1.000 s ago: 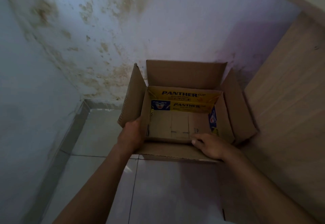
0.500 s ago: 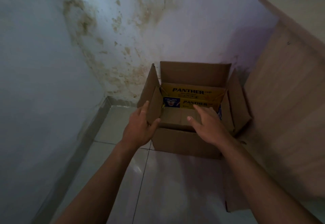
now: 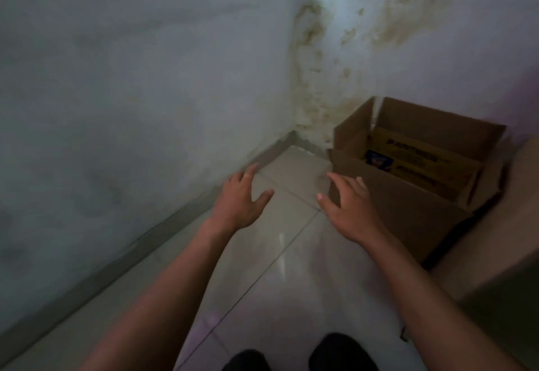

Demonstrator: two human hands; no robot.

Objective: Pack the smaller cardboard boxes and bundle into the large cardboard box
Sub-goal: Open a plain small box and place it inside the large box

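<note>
The large cardboard box [image 3: 408,210] stands on the floor at the right, in the corner of the room, with its flaps up. Inside it lies a yellow box printed with black letters [image 3: 423,160] against the far wall. My left hand [image 3: 240,198] hovers over the floor tiles left of the box, fingers spread, holding nothing. My right hand [image 3: 347,207] is open too, in front of the box's near left corner; I cannot tell whether it touches the cardboard. No other small boxes or bundle are in view.
A stained wall [image 3: 364,35] rises behind the box and a grey wall [image 3: 116,93] runs along the left. A wooden panel [image 3: 501,225] stands to the right of the box. Pale floor tiles [image 3: 277,268] lie in front; dark feet [image 3: 335,350] show at the bottom.
Both hands have come off the large box's flaps and drawn back to the left. The view has swung left, so the box now sits at the right.
</note>
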